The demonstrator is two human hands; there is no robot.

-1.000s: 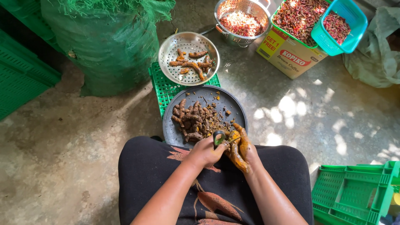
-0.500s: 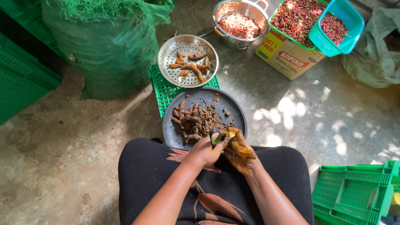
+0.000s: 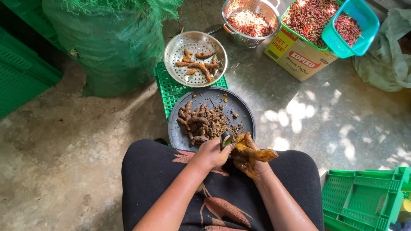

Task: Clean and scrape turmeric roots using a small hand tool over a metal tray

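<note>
One head-worn view, steeply downward and close over the lap, hands and floor just ahead.

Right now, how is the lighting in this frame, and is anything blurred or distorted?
Head view: mostly soft shade, with dappled sun patches on the concrete floor right of the dark tray; a bright glint on the metal colander; left hand and right hand with the orange root stay fairly sharp; wide-angle bending shows at the edges, as on the green crate.

peeler [image 3: 226, 139]: mostly hidden inside the left hand [image 3: 210, 153]
green crate [image 3: 364, 199]: cut off by the right edge
sack [image 3: 112, 40]: top out of frame
</note>
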